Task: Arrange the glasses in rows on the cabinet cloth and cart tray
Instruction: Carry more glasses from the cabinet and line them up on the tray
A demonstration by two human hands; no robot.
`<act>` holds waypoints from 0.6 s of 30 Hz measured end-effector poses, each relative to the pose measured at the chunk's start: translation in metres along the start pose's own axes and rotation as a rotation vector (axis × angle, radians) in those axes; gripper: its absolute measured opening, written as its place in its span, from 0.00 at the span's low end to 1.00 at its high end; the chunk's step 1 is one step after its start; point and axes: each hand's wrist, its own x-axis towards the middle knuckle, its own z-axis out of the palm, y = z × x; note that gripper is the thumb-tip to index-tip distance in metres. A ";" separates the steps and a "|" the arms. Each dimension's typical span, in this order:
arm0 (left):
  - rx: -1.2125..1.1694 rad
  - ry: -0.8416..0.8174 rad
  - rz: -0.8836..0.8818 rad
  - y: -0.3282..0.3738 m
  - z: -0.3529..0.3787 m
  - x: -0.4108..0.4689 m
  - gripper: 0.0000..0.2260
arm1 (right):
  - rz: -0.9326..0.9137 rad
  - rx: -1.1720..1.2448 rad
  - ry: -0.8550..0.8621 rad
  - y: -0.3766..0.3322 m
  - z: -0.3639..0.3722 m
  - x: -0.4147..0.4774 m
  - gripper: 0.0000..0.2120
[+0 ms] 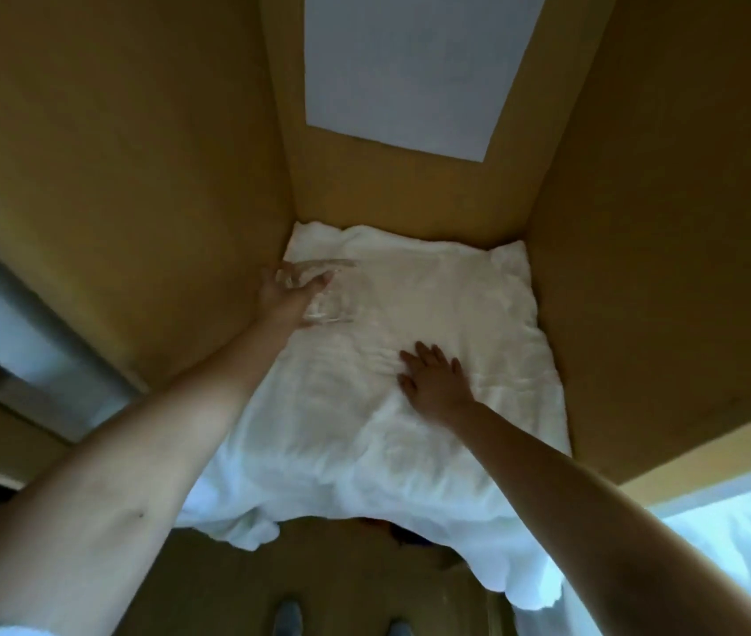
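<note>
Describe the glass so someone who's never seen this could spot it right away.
Look inside the tan cabinet, at the white cloth covering its floor. Near the cloth's back left corner, the left hand grips the glass. It is the only see-through thing there.

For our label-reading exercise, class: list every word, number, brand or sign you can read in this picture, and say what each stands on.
None can be read.
The white sheet on the cabinet's back wall looks blank.
The glass in the left hand and the cloth show no print; the glass is blurred.
</note>
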 end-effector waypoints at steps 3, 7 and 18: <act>-0.152 -0.053 -0.102 -0.008 -0.020 -0.020 0.26 | -0.009 0.286 0.172 -0.013 -0.027 -0.010 0.29; -0.358 -0.322 -0.155 -0.023 -0.047 -0.044 0.26 | -0.132 0.521 0.293 -0.051 -0.055 -0.043 0.30; -0.225 -0.970 -0.396 -0.066 -0.074 -0.119 0.17 | -0.090 0.228 0.694 -0.112 0.019 -0.180 0.08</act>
